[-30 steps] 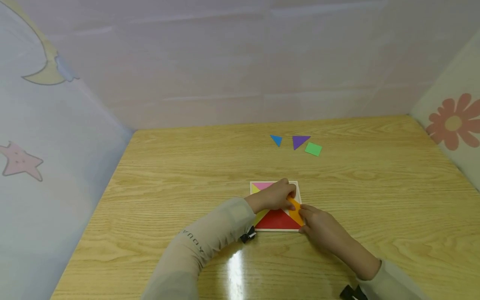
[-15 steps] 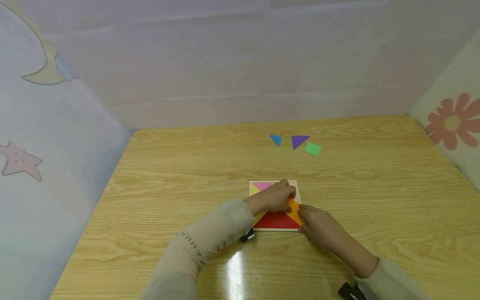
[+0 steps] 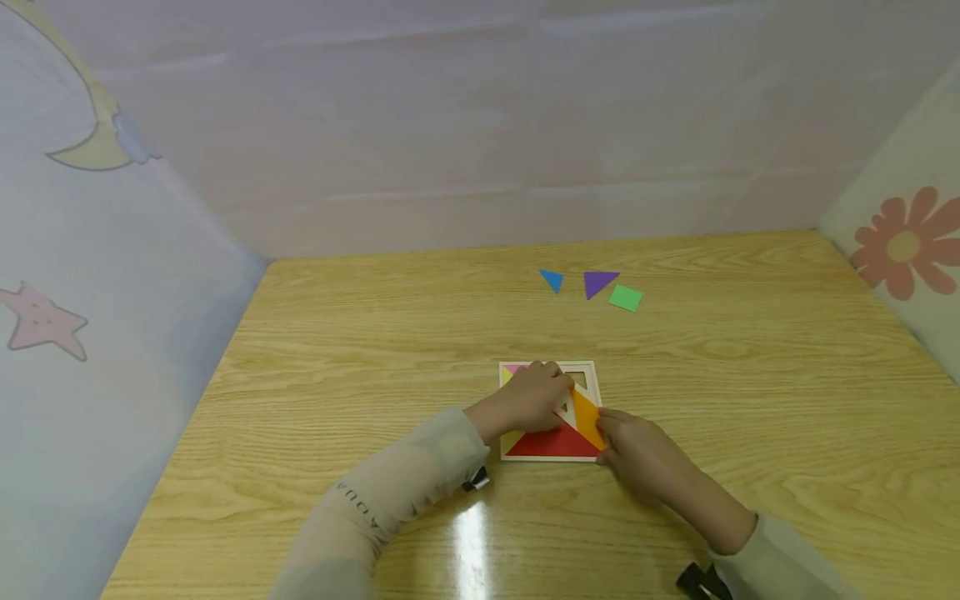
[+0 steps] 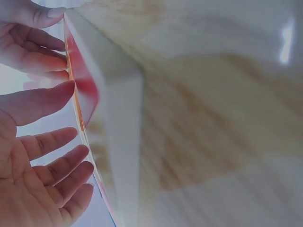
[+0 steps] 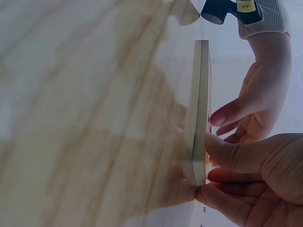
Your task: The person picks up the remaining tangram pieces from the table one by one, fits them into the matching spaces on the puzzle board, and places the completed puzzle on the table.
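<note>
On the wooden table [image 3: 360,350], the square board [image 3: 592,377] is set before the person. Its near right corner is pinched between thumb and fingers by the right hand [image 3: 637,450]; by the left hand [image 3: 528,396], reached across from the left, it is partly covered, fingers loosely spread. The red triangle [image 3: 553,446] is aligned lengthwise with the near rim; the orange parallelogram [image 3: 588,417] is slanted from far left to near right.

Pale square tray [image 3: 588,367], lying flat, partly filled!
There's the orange piece [image 3: 587,417] down its right side, red triangle [image 3: 553,444] just beside, long edge along the near rim!
</note>
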Motion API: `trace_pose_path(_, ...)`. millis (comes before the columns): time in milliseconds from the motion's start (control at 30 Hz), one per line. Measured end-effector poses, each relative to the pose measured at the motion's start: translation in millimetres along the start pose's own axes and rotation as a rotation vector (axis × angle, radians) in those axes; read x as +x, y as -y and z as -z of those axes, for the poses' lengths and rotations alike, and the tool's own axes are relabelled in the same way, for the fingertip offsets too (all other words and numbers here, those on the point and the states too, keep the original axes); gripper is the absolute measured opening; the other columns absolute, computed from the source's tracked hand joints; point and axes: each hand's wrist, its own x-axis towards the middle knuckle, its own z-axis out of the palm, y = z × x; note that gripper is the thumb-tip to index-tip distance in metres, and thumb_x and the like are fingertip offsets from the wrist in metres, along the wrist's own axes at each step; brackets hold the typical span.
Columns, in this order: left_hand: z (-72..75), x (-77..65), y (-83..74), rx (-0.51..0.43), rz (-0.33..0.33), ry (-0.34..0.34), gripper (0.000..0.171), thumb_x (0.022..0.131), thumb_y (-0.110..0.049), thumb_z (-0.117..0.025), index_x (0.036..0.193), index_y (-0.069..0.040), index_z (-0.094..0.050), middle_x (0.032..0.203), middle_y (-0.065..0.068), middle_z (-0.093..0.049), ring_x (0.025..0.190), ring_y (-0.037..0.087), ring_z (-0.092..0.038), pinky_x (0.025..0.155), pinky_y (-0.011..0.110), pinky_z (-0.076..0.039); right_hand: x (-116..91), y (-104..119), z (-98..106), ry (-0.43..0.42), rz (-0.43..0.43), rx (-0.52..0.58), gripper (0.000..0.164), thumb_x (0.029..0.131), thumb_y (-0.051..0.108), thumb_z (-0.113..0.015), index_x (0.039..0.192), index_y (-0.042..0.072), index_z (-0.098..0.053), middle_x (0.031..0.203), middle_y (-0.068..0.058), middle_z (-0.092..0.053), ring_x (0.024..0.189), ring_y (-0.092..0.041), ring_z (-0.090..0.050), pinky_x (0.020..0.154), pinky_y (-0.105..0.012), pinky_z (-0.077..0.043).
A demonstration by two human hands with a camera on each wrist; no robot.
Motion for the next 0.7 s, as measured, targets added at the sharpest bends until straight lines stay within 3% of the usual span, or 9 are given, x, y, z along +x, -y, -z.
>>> trace_pose_path(200, -2.3, -10.7, 6.1, -0.014, 0.028, -0.004, 0.053, 0.074, -0.037, -0.065, 0.119, -0.016, -0.049, 0.116, 0.0, -0.045, 0.105, 0.019, -0.038, 0.088, 0.029, -0.033, 0.4, 0.2, -0.3, -0.006, -0.006, -0.002, 0.034, 0.069, 0.011, -0.07, 0.094, -0.009, -0.058, 0.106, -0.025, -0.054, 0.097, -0.036, -0.052, 0.079, -0.044, -0.043)
trace_pose_path(433, -2.0, -22.4, 10.3, -0.144, 0.076, -0.013, 0.049, 0.071, -0.031, -0.069, 0.113, -0.013, -0.05, 0.123, 0.007, -0.039, 0.11, 0.023, -0.035, 0.092, 0.027, -0.03, 0.1, -0.1, -0.5, 0.012, -0.022, -0.006, 0.036, 0.069, 0.012, -0.07, 0.096, -0.009, -0.058, 0.107, -0.024, -0.054, 0.099, -0.036, -0.051, 0.08, -0.044, -0.042)
trace_pose_path(700, -3.0, -28.7, 13.9, -0.199, 0.103, -0.026, 0.058, 0.067, -0.029, -0.072, 0.112, -0.003, -0.047, 0.112, 0.008, -0.041, 0.106, 0.023, -0.037, 0.09, 0.024, -0.032, 0.0, -1.0, -1.7, 0.017, -0.032, -0.006, 0.037, 0.068, 0.012, -0.07, 0.096, -0.009, -0.058, 0.107, -0.024, -0.054, 0.101, -0.036, -0.05, 0.081, -0.045, -0.041)
